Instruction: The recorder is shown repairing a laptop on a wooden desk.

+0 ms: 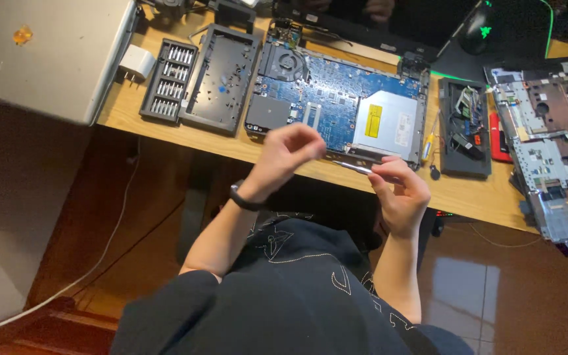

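You are pinching the screwdriver [355, 168] in your right hand [399, 190] | shaft pointing left toward your curled, seemingly empty left hand [290, 152] | laptop [340, 105] lying just beyond both.

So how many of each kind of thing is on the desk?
Opened laptops with boards showing: 2
Closed silver laptop: 1
Screwdriver bit case halves: 2
Slim screwdriver in the right hand: 1
White charger plug: 1
Computer mouse: 1
Total: 8

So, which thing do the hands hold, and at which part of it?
The right hand holds a slim silver screwdriver by its handle end. The left hand has its fingers pinched at the tip end; it is too blurred to tell whether it grips anything.
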